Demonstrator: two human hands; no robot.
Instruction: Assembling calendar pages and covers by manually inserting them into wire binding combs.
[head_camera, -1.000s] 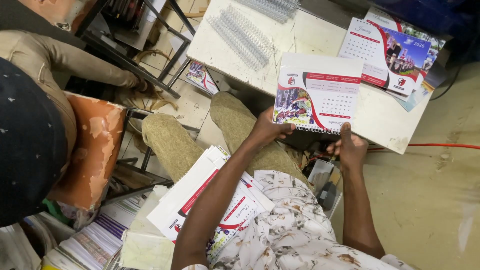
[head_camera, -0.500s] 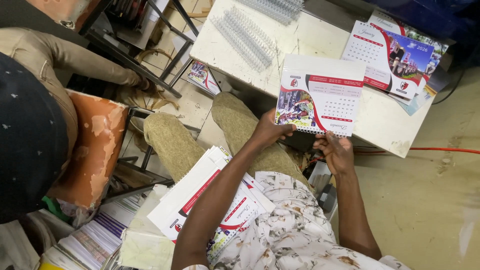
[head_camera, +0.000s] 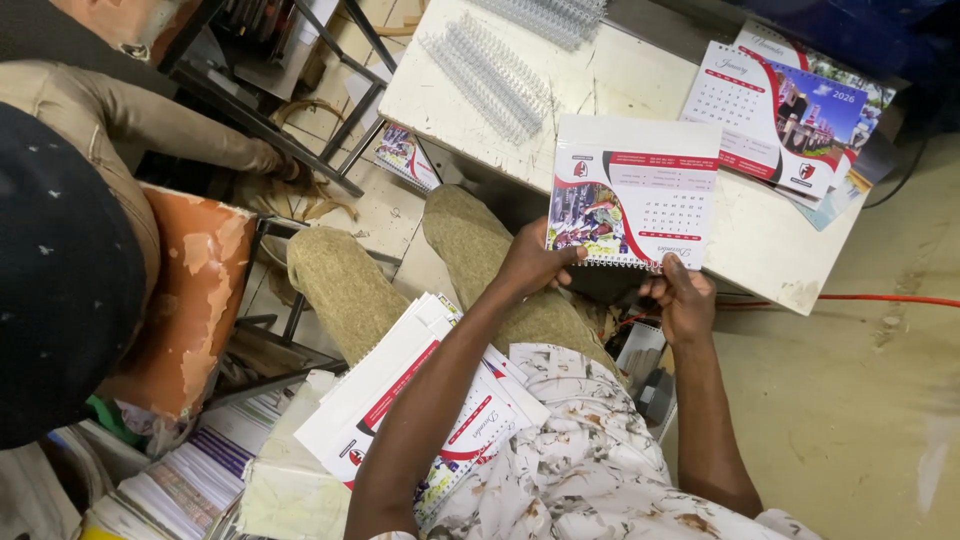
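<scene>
Now the desk calendar (head_camera: 632, 195) stands over the white table's (head_camera: 760, 250) near edge, pinched at its wire-bound bottom by left hand (head_camera: 532, 265) and right hand (head_camera: 682, 295); beyond, two binding-coil bundles (head_camera: 488, 75).

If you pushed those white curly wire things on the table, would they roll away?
The white wire spirals look round and hollow, so they would probably roll a little sideways and feel light. They lie on the flat white table, which would not stop them. Their thin loops might snag each other or bend if squeezed.
</scene>
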